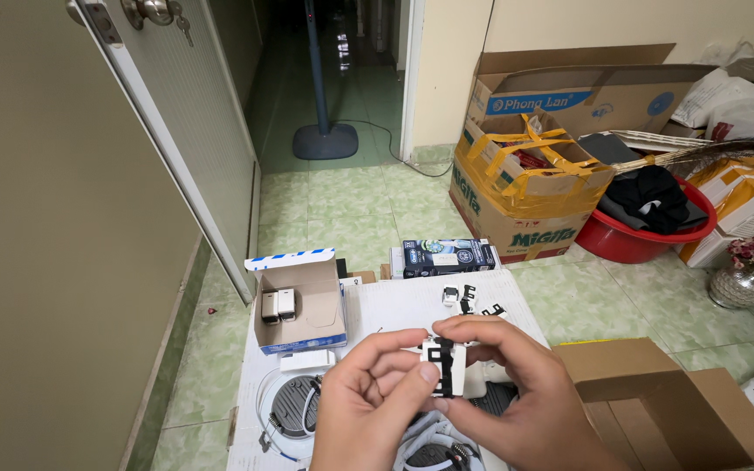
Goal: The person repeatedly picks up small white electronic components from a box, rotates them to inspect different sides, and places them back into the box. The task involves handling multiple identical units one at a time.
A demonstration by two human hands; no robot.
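both hands hold one small white-and-black plastic module [443, 366] above the white counter [394, 310]. left hand [368, 401]: thumb and forefinger pinch the module's left edge. right hand [508, 392]: fingers [473, 329] curl over its top, thumb underneath, grasping it. one open cardboard box [300, 305] at left contains two small grey-white parts [277, 305]. one dark printed box [448, 256] lies at the counter's far edge. several small black-and-white pieces [469, 301] are scattered behind the hands; exact count unclear. two round dark fixtures [294, 406], partly hidden by the hands and cut off below.
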